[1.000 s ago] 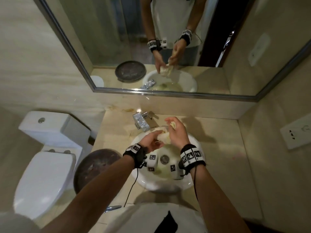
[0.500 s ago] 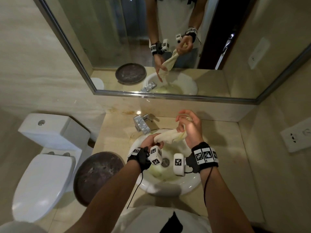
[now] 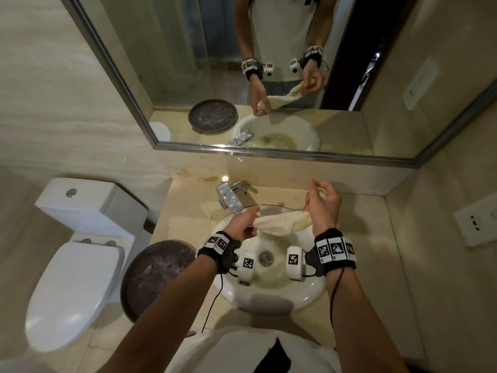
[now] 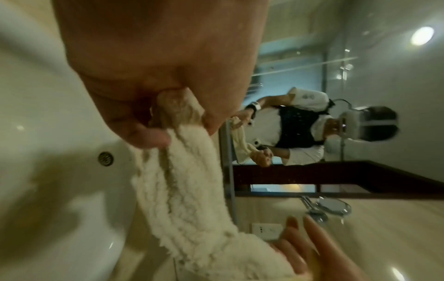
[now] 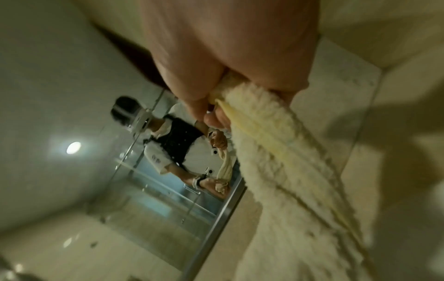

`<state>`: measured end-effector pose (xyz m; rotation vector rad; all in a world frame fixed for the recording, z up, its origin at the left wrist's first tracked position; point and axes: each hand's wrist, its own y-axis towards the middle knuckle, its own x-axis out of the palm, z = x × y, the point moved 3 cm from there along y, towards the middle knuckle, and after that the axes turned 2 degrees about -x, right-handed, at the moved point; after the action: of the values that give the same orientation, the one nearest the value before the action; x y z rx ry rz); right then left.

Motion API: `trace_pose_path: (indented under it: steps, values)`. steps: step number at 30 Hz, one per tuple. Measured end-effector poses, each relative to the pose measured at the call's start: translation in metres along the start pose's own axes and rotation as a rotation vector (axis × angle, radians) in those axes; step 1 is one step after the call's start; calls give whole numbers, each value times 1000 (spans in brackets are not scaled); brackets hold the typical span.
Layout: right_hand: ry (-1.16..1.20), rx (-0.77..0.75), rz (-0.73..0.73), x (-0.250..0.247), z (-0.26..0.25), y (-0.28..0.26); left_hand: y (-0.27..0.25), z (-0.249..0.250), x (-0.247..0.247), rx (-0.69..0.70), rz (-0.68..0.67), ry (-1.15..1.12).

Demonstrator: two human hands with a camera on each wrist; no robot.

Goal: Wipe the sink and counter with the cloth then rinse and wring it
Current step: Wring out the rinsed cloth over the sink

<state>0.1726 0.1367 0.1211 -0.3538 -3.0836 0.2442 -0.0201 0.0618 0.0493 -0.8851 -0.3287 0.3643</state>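
A cream fluffy cloth [image 3: 282, 224] is stretched into a loose roll above the white sink [image 3: 271, 297]. My left hand [image 3: 243, 224] grips its left end over the basin, near the chrome tap [image 3: 228, 196]. My right hand [image 3: 321, 204] pinches the other end, raised higher over the beige counter [image 3: 363, 238]. In the left wrist view the fingers [image 4: 146, 136] curl round the cloth [image 4: 190, 190], with the basin and its overflow hole behind. In the right wrist view the cloth [image 5: 288, 171] hangs from the pinching fingers [image 5: 213, 117].
A dark round tray [image 3: 153, 275] lies on the counter left of the sink. A white toilet [image 3: 72, 278] stands further left. The mirror [image 3: 242, 71] runs along the back wall. A wall socket [image 3: 476, 224] sits at the right. The drain [image 3: 265, 258] shows in the basin.
The cloth was bunched between both hands over the basin. My hands have pulled apart, the right one rising and moving right, so the cloth is now drawn out long between them.
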Motion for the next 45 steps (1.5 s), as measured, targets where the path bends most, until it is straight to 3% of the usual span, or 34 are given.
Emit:
trace_pose_path:
  steps: [4,9,13,16,21,25,30,33,36,39,45]
  values:
    - [-320,-203,-185,12,4,-9,-12,18,10,141,-138,71]
    - [-383,-279,-304,31,6,-29,-32,33,21,513,-51,471]
    - [-311,-259,-378,41,6,-34,-51,45,35,768,84,716]
    - [-216,-206,-376,41,11,-33,-54,53,37,782,3,708]
    - [-76,-50,-368,41,14,-33,-62,54,31,889,114,621]
    - [-77,32,-288,37,13,-33,-55,52,30,789,127,556]
    - [-90,148,-239,28,14,-21,-40,50,17,541,-159,704]
    - [59,142,-347,24,0,-23,-37,48,6,376,-351,805]
    - [161,119,-536,25,-13,-27,-44,46,3,165,-567,611]
    - [131,95,-644,25,-20,-33,-44,40,1,65,-795,531]
    - [228,193,-665,29,-24,-53,-44,29,0,-16,-843,606]
